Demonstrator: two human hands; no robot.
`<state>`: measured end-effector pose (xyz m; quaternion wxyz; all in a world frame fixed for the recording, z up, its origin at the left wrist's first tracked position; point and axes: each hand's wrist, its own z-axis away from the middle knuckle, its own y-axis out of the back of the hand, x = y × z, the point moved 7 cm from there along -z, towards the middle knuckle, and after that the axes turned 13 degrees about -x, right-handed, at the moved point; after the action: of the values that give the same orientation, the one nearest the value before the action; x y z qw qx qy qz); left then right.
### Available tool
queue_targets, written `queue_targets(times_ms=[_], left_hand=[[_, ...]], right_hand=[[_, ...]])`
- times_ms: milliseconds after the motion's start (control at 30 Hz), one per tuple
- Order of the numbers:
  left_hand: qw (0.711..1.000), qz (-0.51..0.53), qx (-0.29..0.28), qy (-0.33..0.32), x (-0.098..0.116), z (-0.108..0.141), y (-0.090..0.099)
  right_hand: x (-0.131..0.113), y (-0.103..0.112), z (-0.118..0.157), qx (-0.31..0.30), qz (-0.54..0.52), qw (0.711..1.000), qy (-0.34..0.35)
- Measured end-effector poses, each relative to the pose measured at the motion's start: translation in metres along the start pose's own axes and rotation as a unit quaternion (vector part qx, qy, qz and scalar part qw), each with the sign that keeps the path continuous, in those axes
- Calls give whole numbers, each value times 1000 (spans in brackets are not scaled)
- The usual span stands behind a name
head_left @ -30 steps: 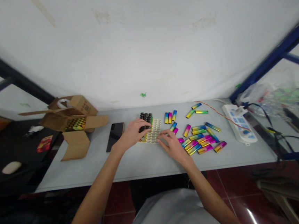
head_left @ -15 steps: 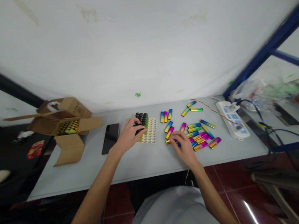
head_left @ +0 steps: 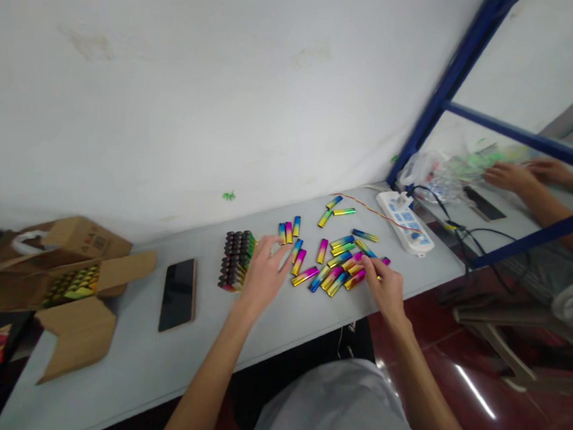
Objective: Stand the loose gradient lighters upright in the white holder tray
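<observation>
My left hand [head_left: 265, 270] is over the table with its fingers apart and nothing visible in them. Just left of it stands a block of upright black-topped pieces [head_left: 237, 256] in tight rows; the hand hides its right side. Shiny tubes in blue, yellow, green and magenta lie scattered to the right, among them a magenta tube [head_left: 322, 250] and a magenta-yellow one [head_left: 304, 276]. At the right side of this pile, my right hand [head_left: 387, 290] has thumb and forefinger closed on the end of a magenta-and-yellow tube [head_left: 353, 262].
A phone [head_left: 177, 295] lies left of the block. Farther left is an open cardboard box [head_left: 83, 333] with yellow pieces inside. A white power strip [head_left: 405, 223] with cables lies at the right. Beyond a blue frame [head_left: 454, 70], another person's hands [head_left: 511, 175] are at work.
The view has turned to the right. My left hand has come away from the black-topped pieces, its fingers spreading. My right hand has moved from the pile's left edge to its right side.
</observation>
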<state>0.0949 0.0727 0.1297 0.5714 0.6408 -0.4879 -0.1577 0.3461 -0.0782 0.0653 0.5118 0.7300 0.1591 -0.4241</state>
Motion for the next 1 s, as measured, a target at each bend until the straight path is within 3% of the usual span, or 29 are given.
queue_targets(times_ms=[100,200,300,400,533,667,733,833,933,1000], left_hand=[[997,23,-75,-5,39,-47,-54],[989,17,-144,7,61,-84,-101],[982,-8,-186,13,70,-102,-129],[980,-29,-195,17,71,-108,-142],[975,-48,-216,21,69,-112,-149],[976,-27,-214,20,64,-116,-144],[982,37,-182,25,59,-114,-134],[978,180,-92,42,47,-101,-109],[941,326,-25,88,28,-75,-87],[873,461,-25,156,13,-54,-82]], right_hand=[[4,8,3,3,9,1000,-3],[9,17,9,7,-5,1000,-14],[12,29,19,22,-10,999,-25],[14,42,27,36,0,999,-36],[8,52,28,47,7,999,-12],[0,48,22,38,-12,999,35],[-2,44,19,34,-13,999,36],[-5,35,15,26,-13,999,35],[-13,24,11,7,-13,999,48],[-19,14,7,-11,-15,998,60]])
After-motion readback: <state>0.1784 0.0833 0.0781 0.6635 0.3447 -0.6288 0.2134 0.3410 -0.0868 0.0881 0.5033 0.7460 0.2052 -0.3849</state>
